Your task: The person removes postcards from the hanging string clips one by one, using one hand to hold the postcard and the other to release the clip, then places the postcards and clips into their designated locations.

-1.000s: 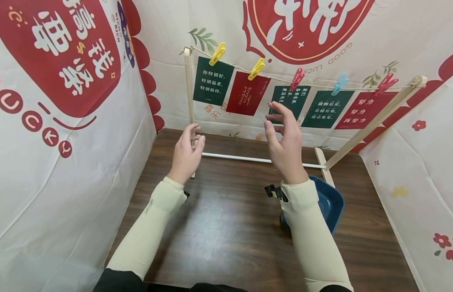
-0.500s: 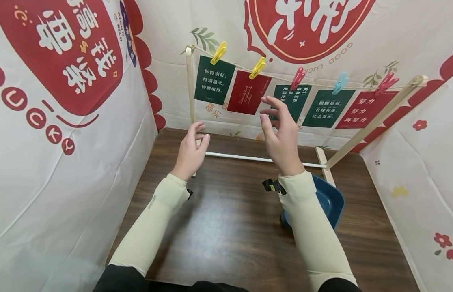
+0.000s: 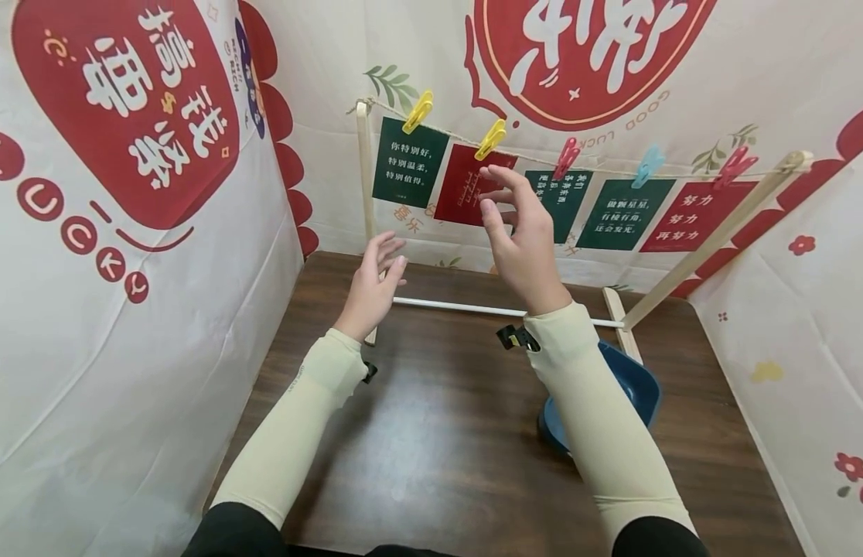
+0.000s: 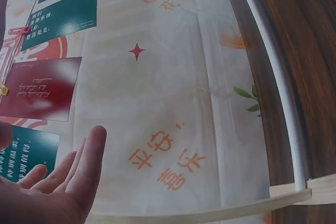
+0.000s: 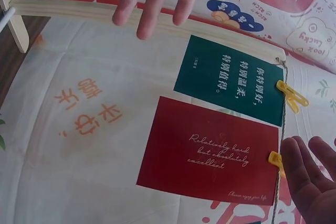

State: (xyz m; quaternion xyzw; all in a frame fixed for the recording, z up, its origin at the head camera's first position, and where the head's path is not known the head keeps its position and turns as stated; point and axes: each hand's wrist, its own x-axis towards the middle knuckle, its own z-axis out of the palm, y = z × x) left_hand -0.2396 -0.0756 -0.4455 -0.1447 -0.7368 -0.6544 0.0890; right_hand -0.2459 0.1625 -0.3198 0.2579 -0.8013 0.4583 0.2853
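A string holds a row of cards and clothespins. My right hand [image 3: 525, 244], fingers loosely bent and holding nothing, is raised before the red card [image 5: 210, 153]. Its fingertips are close to the second yellow clothespin [image 5: 274, 162]; contact cannot be told. My left hand [image 3: 370, 290] hovers by the left wooden post [image 3: 366, 170], relaxed and holding nothing; the left wrist view shows its fingers apart from the cards. A green card [image 3: 409, 162] hangs at the far left under another yellow clothespin [image 3: 418, 112]. The right hand partly covers a third, green card [image 3: 567, 203].
Farther right hang a green card [image 3: 625, 215] with a blue clothespin [image 3: 649, 165] and a red card [image 3: 696, 218] with a red clothespin [image 3: 735, 168]. A slanted right post [image 3: 717, 240] and white rod [image 3: 459, 307] frame the stand. A blue tray [image 3: 640, 383] sits beneath the right forearm.
My right hand has shifted left, from before the middle green card to before the red card. The left hand has drifted slightly right. Cards and clothespins stay on the string.
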